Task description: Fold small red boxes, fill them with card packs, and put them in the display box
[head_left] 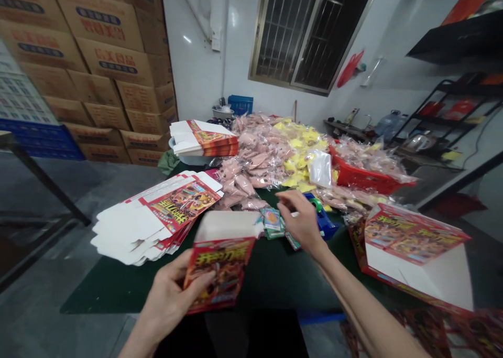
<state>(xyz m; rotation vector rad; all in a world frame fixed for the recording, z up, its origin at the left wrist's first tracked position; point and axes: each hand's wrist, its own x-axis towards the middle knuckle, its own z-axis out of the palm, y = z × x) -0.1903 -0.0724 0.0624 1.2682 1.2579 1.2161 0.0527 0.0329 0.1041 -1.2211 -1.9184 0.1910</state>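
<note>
My left hand (173, 300) grips a red printed cardboard box (220, 274) with an open white top, holding it upright over the dark green table (118, 290). My right hand (301, 221) hangs above the table with its fingers curled, next to a small pile of trading cards (272, 220). Whether those fingers pinch anything is hidden. Just beyond that hand lies a blue tape dispenser (325, 224). To the left sits a stack of flat printed box blanks (157, 221), and a large opened red box (412, 248) lies on the right.
Heaps of pink and yellow items in clear plastic bags (271, 159) cover the far table, with a red basket (361, 174) among them. Another stack of box blanks (204, 139) stands at the back. Cardboard cartons (98, 69) are piled along the left wall.
</note>
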